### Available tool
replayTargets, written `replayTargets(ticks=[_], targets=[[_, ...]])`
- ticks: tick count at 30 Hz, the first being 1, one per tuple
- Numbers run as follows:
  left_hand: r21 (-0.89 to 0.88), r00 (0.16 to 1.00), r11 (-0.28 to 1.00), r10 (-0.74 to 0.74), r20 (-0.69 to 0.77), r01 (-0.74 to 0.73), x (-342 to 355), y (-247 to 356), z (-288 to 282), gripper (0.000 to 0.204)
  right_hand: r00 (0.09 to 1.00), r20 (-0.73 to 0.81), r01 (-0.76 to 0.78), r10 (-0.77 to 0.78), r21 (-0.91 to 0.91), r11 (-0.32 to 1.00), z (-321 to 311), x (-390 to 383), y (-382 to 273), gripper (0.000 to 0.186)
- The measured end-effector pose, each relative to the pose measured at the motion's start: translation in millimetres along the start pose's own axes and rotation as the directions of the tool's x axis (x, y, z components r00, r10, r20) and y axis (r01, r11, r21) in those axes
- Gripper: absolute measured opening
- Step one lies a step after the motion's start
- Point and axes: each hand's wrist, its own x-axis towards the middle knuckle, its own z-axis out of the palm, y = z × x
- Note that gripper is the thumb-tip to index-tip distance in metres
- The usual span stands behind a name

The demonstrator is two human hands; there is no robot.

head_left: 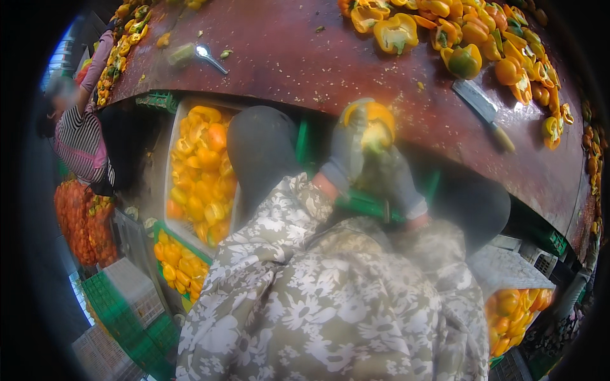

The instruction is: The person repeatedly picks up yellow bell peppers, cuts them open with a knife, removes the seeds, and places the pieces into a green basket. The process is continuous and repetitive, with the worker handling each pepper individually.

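My left hand (pixel 345 143), in a grey glove, is wrapped around a cut orange-yellow bell pepper (pixel 379 119). The pepper's open side shows its pale green core, just in front of the table edge. My right hand (pixel 401 178), also gloved, is close below the pepper. Its fingers are smeared by motion, so I cannot tell whether they grip it. On the dark red table (pixel 305 63), a cleaver (pixel 476 101) with a wooden handle lies to the right. Many halved bell peppers (pixel 473 38) are heaped at the far right.
A pale crate of peppers (pixel 203 171) stands left of my knees, with a green crate (pixel 181 263) nearer. Another pepper crate (pixel 515 311) is at the right. A small metal tool (pixel 211 58) lies far left. Another person (pixel 82 140) works at the left edge near red net sacks (pixel 82 222).
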Motion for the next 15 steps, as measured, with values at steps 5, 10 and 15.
replayTargets(ticks=[5, 10, 15], targets=[[-0.105, 0.967, 0.962, -0.255, 0.002, 0.254, 8, 11, 8, 0.061, 0.809, 0.396, -0.569, 0.435, 0.714, 0.407, -18, -3, -5, 0.031], [-0.218, 0.908, 0.882, -0.412, 0.075, 0.418, 18, 3, 7, 0.056, 0.576, 0.746, -0.692, 0.333, 0.662, -0.288, -40, 1, -15, 0.043], [-0.384, 0.734, 0.642, -0.462, 0.497, 0.664, 59, 5, 5, 0.041, 0.618, 0.682, -0.725, 0.391, 0.303, 0.618, -79, 6, -3, 0.047]])
